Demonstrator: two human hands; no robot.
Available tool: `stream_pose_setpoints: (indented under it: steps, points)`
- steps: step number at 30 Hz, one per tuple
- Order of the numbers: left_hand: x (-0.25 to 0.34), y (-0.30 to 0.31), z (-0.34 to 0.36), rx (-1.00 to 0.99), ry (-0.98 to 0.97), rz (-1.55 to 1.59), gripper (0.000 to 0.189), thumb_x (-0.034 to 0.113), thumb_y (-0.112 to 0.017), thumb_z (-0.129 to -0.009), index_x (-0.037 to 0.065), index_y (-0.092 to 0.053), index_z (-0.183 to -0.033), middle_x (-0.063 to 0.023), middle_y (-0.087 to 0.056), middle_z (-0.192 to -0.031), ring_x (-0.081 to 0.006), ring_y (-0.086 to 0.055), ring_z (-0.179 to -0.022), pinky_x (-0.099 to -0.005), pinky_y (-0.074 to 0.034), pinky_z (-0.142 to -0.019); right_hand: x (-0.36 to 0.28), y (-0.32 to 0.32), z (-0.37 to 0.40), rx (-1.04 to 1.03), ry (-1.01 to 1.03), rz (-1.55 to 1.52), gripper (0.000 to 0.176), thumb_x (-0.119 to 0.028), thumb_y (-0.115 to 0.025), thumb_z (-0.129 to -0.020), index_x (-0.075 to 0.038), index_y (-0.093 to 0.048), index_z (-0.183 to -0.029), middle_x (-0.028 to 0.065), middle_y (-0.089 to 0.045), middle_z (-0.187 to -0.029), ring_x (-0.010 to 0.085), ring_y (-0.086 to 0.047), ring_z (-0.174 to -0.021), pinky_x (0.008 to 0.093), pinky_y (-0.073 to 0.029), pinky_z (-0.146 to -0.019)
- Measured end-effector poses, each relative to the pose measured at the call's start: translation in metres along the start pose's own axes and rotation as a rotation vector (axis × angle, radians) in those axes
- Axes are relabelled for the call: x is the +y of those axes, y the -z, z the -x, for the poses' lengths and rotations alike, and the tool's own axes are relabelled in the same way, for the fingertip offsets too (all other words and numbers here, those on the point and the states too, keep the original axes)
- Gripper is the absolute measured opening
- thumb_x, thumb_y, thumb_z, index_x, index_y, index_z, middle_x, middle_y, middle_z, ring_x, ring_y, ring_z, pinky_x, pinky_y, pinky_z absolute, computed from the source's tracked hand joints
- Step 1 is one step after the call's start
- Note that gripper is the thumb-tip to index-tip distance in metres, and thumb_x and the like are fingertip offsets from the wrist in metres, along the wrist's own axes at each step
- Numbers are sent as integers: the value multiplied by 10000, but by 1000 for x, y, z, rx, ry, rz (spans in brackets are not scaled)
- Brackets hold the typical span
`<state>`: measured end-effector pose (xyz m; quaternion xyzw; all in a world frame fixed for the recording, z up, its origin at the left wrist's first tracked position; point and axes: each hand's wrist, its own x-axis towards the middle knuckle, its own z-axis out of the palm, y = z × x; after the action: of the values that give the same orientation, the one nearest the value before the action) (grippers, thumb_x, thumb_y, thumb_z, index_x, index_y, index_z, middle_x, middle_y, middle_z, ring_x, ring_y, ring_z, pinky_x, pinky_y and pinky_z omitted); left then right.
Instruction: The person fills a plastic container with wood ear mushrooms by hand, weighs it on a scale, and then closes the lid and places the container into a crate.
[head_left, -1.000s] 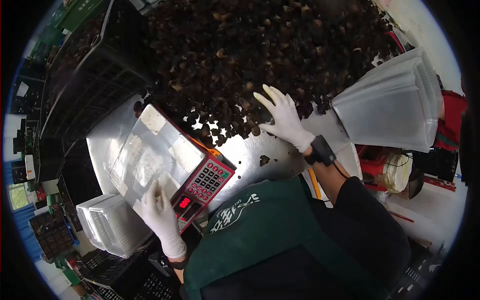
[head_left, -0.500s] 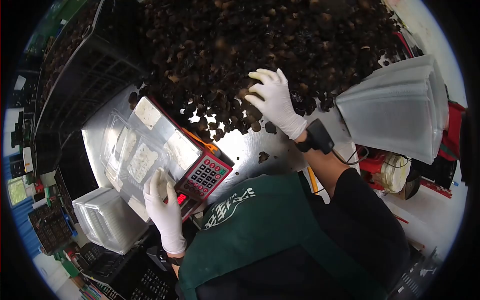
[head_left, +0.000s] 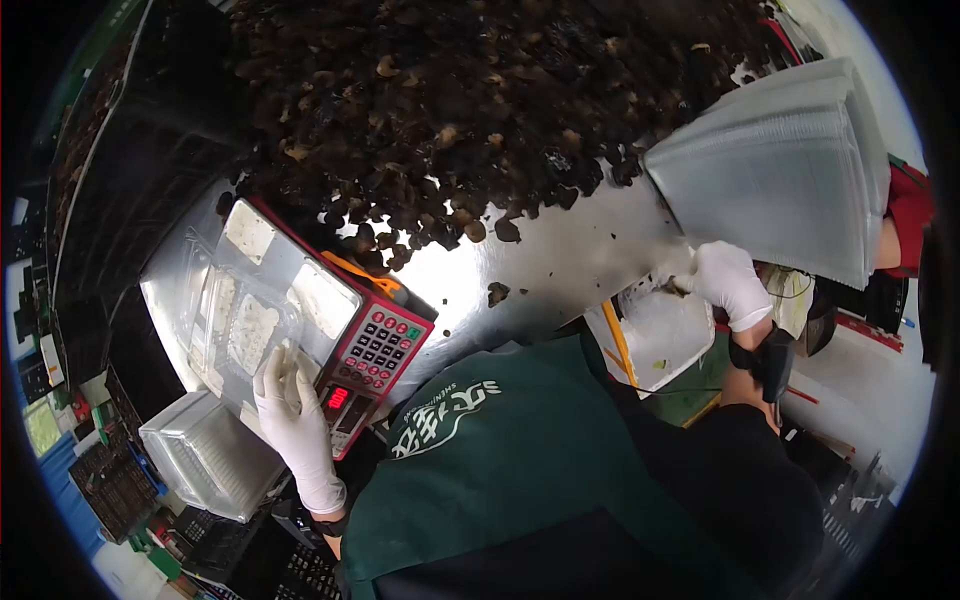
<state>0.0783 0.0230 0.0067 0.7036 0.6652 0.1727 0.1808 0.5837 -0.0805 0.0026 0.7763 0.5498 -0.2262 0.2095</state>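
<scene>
My left hand [head_left: 290,395], in a white glove, has its fingers bent at the near edge of a clear plastic container [head_left: 255,325]. The container lies with its lid open on a red digital scale [head_left: 385,350], whose red display is lit. In a white glove too, my right hand [head_left: 725,280] reaches over the table's front right edge, above a white bin [head_left: 670,345] with a few scraps in it. Its fingertips are smeared by motion. Dark brown mushroom-like pieces [head_left: 470,110] lie heaped across the back of the metal table [head_left: 560,255].
Nested clear containers [head_left: 210,455] stand left of the scale, and a large stack of clear plastic trays or lids [head_left: 775,165] is at the right. A black crate [head_left: 150,140] borders the heap on the left. An orange tool [head_left: 362,272] rests behind the scale. Another person's red sleeve [head_left: 905,220] shows far right.
My right hand has moved from the edge of the heap rightward and toward me, over the white bin. My left hand stays at the container. The view has shifted slightly.
</scene>
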Motion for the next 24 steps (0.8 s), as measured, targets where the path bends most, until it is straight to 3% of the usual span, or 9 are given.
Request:
stream_pose_setpoints:
  steps: [1,4,6,8,12,14,18,22,24]
  points:
    - [-1,-1,1,2,12,31,363,-37,-607,-938,16,-581,-1297,-130,-587,-1182,-250,-630,-1109,-353,-540,-971,2,-6,2,57,-93,133,276,-340,-745,-777,-85,-748,-882,151,-700,-773,385,-670,-727,446,-549,-687]
    - [-2,0,2,-11,32,49,353,-47,-587,-951,5,-573,-1299,-118,-577,-1208,-227,-628,-1130,-347,-536,-1002,-27,-9,-18,248,-69,-50,415,-331,-742,-786,-123,-708,-1143,165,-721,-958,350,-687,-865,424,-567,-799]
    - [-4,-1,2,0,16,44,350,-45,-590,-951,5,-575,-1297,-119,-584,-1196,-228,-632,-1123,-345,-537,-990,-70,-8,-45,548,234,-282,644,-351,-749,-785,-181,-566,-1379,182,-632,-1267,344,-629,-1103,426,-528,-918]
    - [-2,0,2,-4,5,12,351,-46,-592,-947,4,-578,-1294,-121,-592,-1183,-232,-637,-1111,-341,-535,-978,-116,-1,-85,648,423,-406,740,-345,-753,-789,-220,-480,-1465,150,-487,-1459,348,-488,-1296,449,-440,-1037]
    - [-1,2,3,1,-30,-48,351,-50,-596,-940,5,-584,-1287,-126,-605,-1164,-240,-639,-1096,-335,-532,-963,-165,-34,-143,888,456,-346,617,-345,-774,-779,-233,-606,-1362,95,-501,-1452,299,-431,-1322,433,-369,-1070]
    - [0,2,5,17,-19,-32,366,-54,-611,-925,7,-586,-1285,-141,-600,-1181,-263,-631,-1098,-349,-534,-962,-167,-42,-151,989,570,-486,309,-275,-775,-768,-187,-739,-1062,40,-617,-1250,249,-571,-1092,397,-432,-985]
    - [0,0,5,41,-4,55,366,-60,-614,-922,6,-586,-1281,-149,-594,-1191,-278,-627,-1106,-355,-538,-952,-161,-26,-164,975,664,-502,157,-184,-769,-753,-142,-718,-895,-6,-666,-1032,180,-645,-910,301,-536,-784]
    - [-3,-3,5,58,-2,89,363,-61,-617,-917,5,-590,-1273,-146,-596,-1187,-275,-629,-1104,-352,-537,-949,-173,18,-175,936,659,-697,138,-151,-764,-782,-111,-702,-899,29,-658,-1018,233,-677,-910,332,-558,-777]
    - [-4,-4,5,71,-11,111,365,-61,-623,-911,6,-594,-1268,-145,-600,-1181,-274,-631,-1100,-350,-535,-946,-186,36,-179,813,659,-627,367,-231,-770,-787,-149,-674,-1132,47,-644,-1137,258,-686,-930,357,-565,-803]
